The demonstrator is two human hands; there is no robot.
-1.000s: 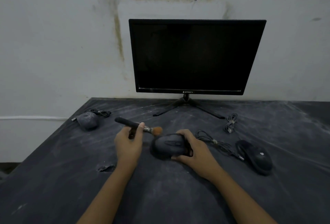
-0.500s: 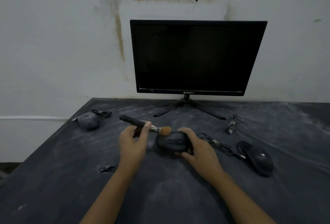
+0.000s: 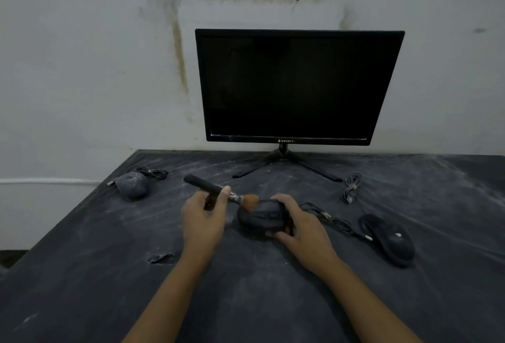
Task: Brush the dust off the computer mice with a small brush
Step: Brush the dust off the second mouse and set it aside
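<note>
My left hand (image 3: 203, 219) grips a small brush (image 3: 216, 189) with a black handle; its orange bristles touch the top left of a black mouse (image 3: 261, 218). My right hand (image 3: 297, 222) holds that mouse from its right side, tilted up off the dusty black table (image 3: 246, 301). A very dusty grey mouse (image 3: 132, 184) lies at the far left with its coiled cable. Another black mouse (image 3: 393, 241) lies on the right.
A dark monitor (image 3: 297, 85) on a splayed stand stands at the back against the wall. Loose cables (image 3: 352, 187) lie between the held mouse and the right mouse. The cloth has a small tear (image 3: 161, 258) at left. The table's left edge runs diagonally.
The brush bristles have come down from above the mouse onto its top left. Both hands and the mouse have stayed near the same spot.
</note>
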